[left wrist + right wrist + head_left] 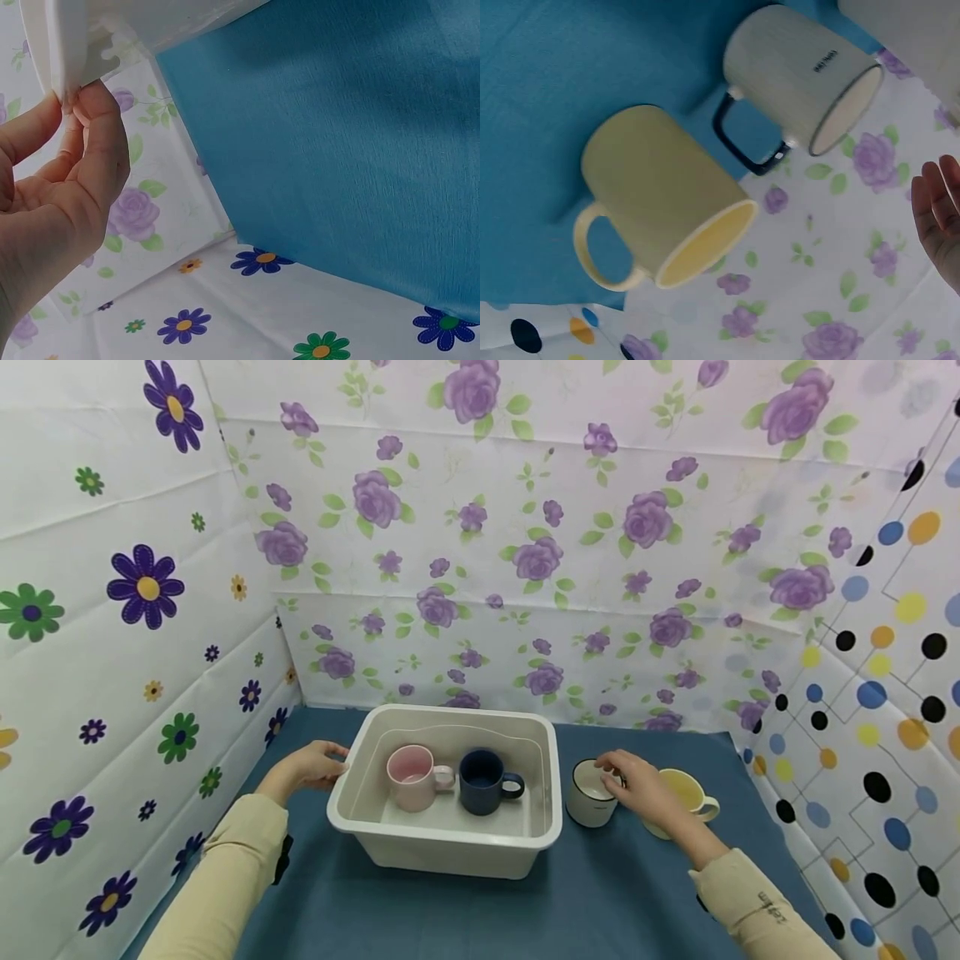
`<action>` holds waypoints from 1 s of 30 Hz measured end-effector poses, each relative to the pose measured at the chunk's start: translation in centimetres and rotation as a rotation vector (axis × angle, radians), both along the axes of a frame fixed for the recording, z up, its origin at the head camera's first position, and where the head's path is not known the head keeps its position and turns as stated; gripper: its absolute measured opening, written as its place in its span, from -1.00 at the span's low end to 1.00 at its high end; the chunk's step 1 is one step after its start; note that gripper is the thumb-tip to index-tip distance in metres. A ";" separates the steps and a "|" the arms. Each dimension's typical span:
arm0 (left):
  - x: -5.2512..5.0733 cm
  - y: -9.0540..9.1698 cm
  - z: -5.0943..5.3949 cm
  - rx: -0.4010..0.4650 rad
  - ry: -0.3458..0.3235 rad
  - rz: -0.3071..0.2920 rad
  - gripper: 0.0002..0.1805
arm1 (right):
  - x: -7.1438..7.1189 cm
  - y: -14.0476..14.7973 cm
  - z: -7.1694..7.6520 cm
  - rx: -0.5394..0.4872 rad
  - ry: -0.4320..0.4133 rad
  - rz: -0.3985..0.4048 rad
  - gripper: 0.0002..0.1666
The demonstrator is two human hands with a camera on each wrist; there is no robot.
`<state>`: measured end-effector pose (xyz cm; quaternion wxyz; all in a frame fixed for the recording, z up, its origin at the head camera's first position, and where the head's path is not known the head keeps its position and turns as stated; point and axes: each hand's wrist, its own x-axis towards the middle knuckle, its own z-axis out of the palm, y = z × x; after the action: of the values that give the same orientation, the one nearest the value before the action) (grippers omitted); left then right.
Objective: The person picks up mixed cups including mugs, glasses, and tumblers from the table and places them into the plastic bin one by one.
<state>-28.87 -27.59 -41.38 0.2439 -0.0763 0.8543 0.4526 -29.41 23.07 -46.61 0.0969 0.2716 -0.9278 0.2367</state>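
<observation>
My left hand [309, 768] pinches the left rim of a white plastic tub [442, 856]; in the left wrist view, the thumb and fingers meet on that rim [69, 52]. Inside the tub, a pink mug [412, 789] and a dark blue mug [482, 789] stand upright side by side, handles to the right. Over a white mug with a black rim [590, 810], right of the tub, is my right hand [637, 785], its fingers loosely bent and holding nothing. Partly behind that hand stands a yellow mug [686, 789]. The right wrist view shows the white mug's dark handle [739, 142].
A blue cloth [420, 918] covers the table. Flowered sheets [480, 568] rise behind and at the left, and a dotted sheet [862, 735] stands along the right. The tub's right wall is close to the white mug.
</observation>
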 end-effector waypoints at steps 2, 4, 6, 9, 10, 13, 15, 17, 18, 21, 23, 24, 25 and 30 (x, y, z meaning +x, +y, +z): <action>-0.1 0.0 0.0 0.000 -0.006 -0.001 -0.53 | -0.2 0.1 -0.6 0.016 -0.009 -0.011 -0.74; -0.1 0.0 0.0 0.000 -0.011 -0.003 -0.53 | -0.5 0.3 -1.3 0.049 -0.006 -0.026 -0.70; -0.1 0.0 0.1 0.002 -0.014 -0.006 -0.52 | -0.8 0.4 -2.0 0.074 0.000 -0.040 -0.65; -0.1 -0.1 0.1 0.006 -0.010 -0.017 -0.52 | -1.1 0.5 -2.8 0.090 0.000 -0.061 -0.57; -0.1 -0.1 0.1 0.004 -0.009 -0.019 -0.52 | -1.2 0.5 -3.0 0.091 -0.005 -0.070 -0.55; -0.2 -0.1 0.1 -0.010 -0.008 -0.025 -0.52 | -1.4 0.5 -3.4 0.096 -0.021 -0.090 -0.47; -0.2 0.0 0.2 -0.016 -0.010 -0.027 -0.52 | -1.6 0.5 -3.7 0.099 -0.037 -0.101 -0.42; -0.3 0.0 0.2 -0.015 -0.011 -0.029 -0.52 | -1.8 0.4 -3.9 0.106 -0.048 -0.105 -0.38; -0.3 0.0 0.2 -0.012 -0.011 -0.030 -0.52 | -1.9 0.4 -3.9 0.107 -0.057 -0.108 -0.36; -0.4 0.0 0.2 -0.006 -0.012 -0.035 -0.51 | -2.2 0.2 -4.1 0.114 -0.105 -0.116 -0.28; -0.5 -0.1 0.2 -0.009 -0.013 -0.032 -0.51 | -2.5 0.1 -4.3 0.139 -0.137 -0.113 -0.21; -0.4 -0.1 0.2 -0.011 -0.014 -0.030 -0.51 | -2.6 0.0 -4.4 0.157 -0.152 -0.110 -0.18; -0.4 -0.2 0.2 -0.011 -0.013 -0.032 -0.51 | -2.6 -0.1 -4.5 0.171 -0.169 -0.111 -0.14; -0.2 -0.4 0.0 -0.004 -0.004 -0.035 -0.50 | -3.0 -0.5 -4.9 0.192 -0.212 -0.125 -0.04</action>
<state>-29.08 -27.96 -41.34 0.2531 -0.0628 0.8561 0.4463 -32.44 22.59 -51.47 -0.0136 0.1948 -0.9663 0.1676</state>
